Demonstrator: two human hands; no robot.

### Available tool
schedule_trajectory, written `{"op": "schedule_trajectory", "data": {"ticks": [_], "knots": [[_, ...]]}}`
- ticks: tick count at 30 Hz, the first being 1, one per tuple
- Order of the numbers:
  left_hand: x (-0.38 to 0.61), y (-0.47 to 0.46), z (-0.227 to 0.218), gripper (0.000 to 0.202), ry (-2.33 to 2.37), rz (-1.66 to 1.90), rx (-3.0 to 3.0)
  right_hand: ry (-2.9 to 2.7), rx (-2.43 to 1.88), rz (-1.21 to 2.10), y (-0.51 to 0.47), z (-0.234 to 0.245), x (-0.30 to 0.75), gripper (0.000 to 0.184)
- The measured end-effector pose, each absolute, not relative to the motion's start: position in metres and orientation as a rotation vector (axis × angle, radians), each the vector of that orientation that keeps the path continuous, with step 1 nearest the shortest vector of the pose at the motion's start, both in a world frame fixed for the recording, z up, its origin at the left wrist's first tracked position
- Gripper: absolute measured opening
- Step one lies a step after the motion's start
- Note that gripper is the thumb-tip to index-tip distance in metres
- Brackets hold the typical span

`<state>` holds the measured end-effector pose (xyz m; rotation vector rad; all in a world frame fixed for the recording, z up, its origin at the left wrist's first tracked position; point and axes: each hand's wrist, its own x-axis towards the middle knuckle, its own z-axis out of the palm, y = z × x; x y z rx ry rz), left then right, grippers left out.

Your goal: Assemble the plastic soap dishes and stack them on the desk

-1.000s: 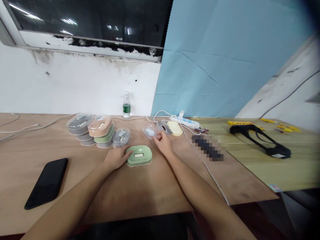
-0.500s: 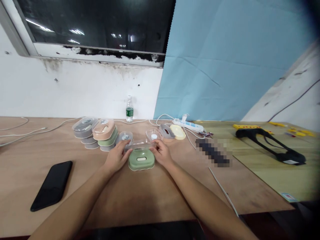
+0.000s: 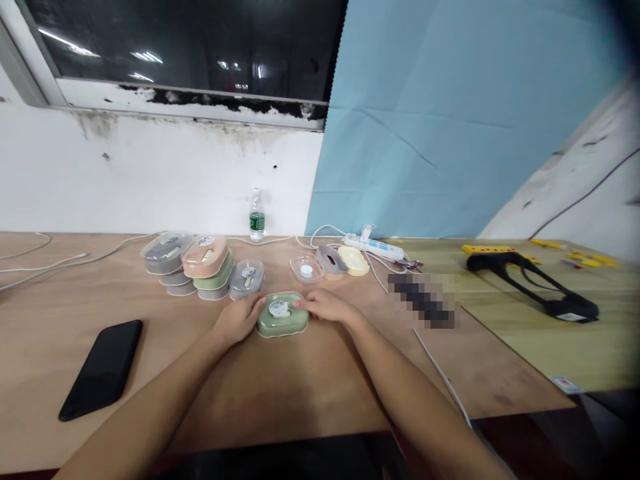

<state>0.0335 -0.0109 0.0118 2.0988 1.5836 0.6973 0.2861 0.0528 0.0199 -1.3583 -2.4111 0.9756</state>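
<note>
A small green box with a clear lid lies on the table in front of me. The lid bears a round printed sticker and sits over the box. My left hand grips the box's left side, thumb at the lid's upper left edge. At the right side my right hand holds on, its thumb or fingertips on the lid's upper right edge. Just behind my left hand stands a grey box with a clear lid. An upturned clear lid with a white round spot is behind my right hand.
Stacked lidded boxes, one pink and one grey on top, stand at the back left. Open grey and yellow pieces lie near a power strip. A phone lies left; a water bottle stands behind.
The clear lid, held tilted behind the green box before, now lies over it with its sticker on top. Both hands have come down to the box's sides.
</note>
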Motion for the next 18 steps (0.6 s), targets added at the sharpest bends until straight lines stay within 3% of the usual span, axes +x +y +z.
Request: {"op": "schedule_trajectory", "data": {"ticks": [7,18], "knots": [[0.0347,-0.0088,0.0116,0.058,1.667,0.656,2.011,-2.36,-1.418,0.975,0.0501,0.0204,0.2858,0.069],[0.0348,-0.009,0.0126,0.06,1.728,0.612,2.023,-2.321,-1.264,0.774,0.0549,0.0127,0.283,0.059]]}}
